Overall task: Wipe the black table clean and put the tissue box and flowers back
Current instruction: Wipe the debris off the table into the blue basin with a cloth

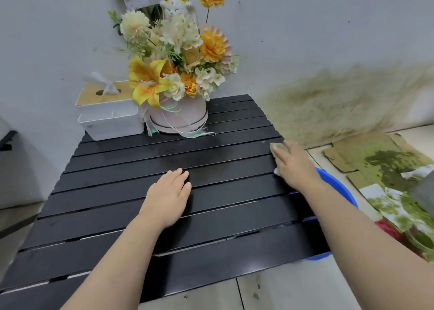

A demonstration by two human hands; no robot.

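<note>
As 1 left hand [168, 197] lies flat, fingers together, on the black table [105, 192], 1 right hand [293, 166], fingers straight, presses 1 cloth [277, 146] (mostly hidden).

A round blue plastic basin [338, 186] sits on the pale tiled floor [293, 291] at 4 o'clock. Flat brown cardboard sheets [345, 151] with green stains lie at 3 o'clock. A wide green stain [328, 103] covers the white wall [328, 28] at 2 o'clock.
</note>
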